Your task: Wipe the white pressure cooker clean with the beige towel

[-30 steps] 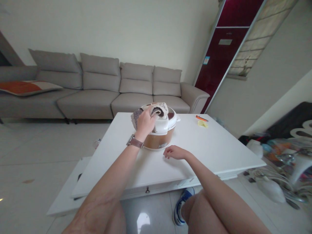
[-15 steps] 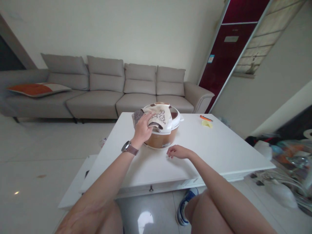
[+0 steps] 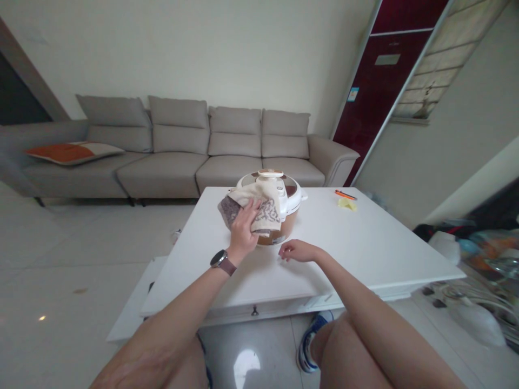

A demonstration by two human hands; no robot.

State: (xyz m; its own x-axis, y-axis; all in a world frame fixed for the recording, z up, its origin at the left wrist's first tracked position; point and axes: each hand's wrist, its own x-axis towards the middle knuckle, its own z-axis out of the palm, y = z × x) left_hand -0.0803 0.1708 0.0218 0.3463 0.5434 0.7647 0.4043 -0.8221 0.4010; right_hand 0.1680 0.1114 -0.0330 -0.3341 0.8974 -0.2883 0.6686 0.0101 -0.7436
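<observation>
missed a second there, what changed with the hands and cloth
The left hand moved the cloth from the top of the cooker down its near side; the cloth, bunched before, lies flatter. The right hand stayed loosely curled nearby, the cooker on the table.

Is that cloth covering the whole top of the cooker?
No, the patterned cloth lies over only the near left part of the cooker in this view, leaving its raised top and right side uncovered.

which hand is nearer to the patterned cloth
Left. The left hand lies on the patterned cloth, at the rice cooker; the right hand is apart from it, closer to the person and rightward.
</observation>
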